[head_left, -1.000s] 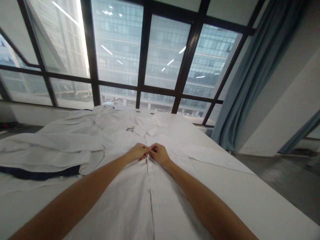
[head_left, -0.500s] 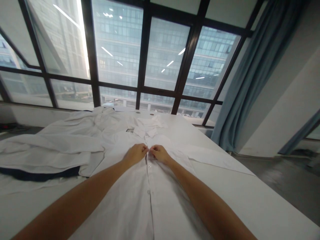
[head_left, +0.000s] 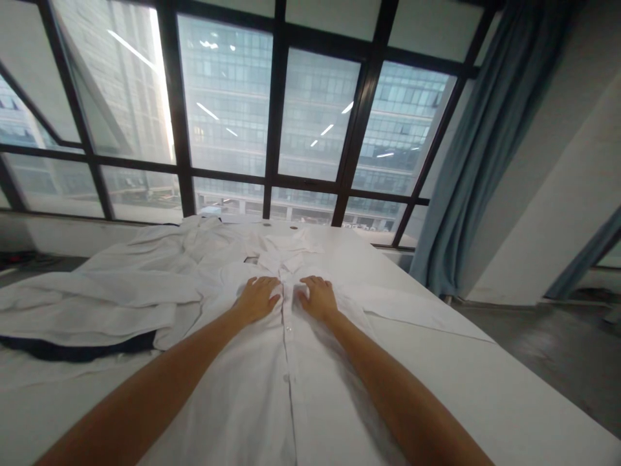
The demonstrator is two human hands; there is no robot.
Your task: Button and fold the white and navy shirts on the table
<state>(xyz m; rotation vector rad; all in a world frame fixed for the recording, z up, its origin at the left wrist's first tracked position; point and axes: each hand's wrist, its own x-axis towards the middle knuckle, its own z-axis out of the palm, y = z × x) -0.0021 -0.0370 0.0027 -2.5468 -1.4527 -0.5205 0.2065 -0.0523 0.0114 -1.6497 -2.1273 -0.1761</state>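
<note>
Both hands now unpinched, left hand [head_left: 257, 298] and right hand [head_left: 317, 296] apart, flat on the shirt [head_left: 272, 388].

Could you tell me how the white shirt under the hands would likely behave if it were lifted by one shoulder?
The shirt would probably droop and fold: it is thin cloth, creased under the left hand and right hand. It looks light. It may slide easily on the smooth table.

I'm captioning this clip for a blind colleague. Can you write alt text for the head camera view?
Two bare forearms reach out over a white button-up shirt spread on a white table, the left hand and right hand lying flat on either side of the button placket. More white garments are heaped to the left, with large windows and a blue curtain beyond.
</note>
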